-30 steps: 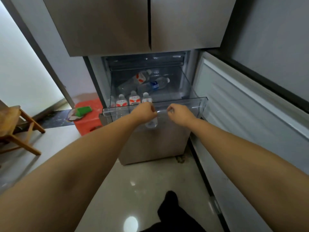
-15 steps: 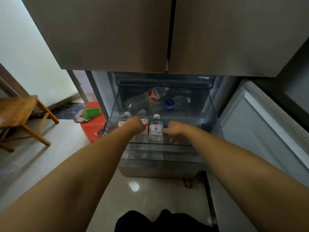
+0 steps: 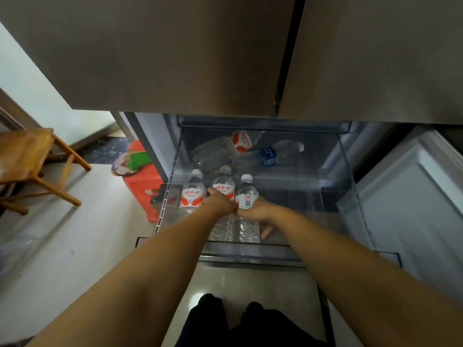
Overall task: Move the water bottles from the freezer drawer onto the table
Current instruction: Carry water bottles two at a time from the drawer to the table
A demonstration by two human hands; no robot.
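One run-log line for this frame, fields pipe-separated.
stage: grasping | left hand: grips middle upright bottle | right hand: grips right upright bottle | freezer drawer: open

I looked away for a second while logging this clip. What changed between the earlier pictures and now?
Both hands left the drawer's front rim and went down among the standing bottles: the left hand now grips the middle bottle, the right hand the right-hand bottle. The head camera moved closer. The third standing bottle and the two lying at the back stayed put.
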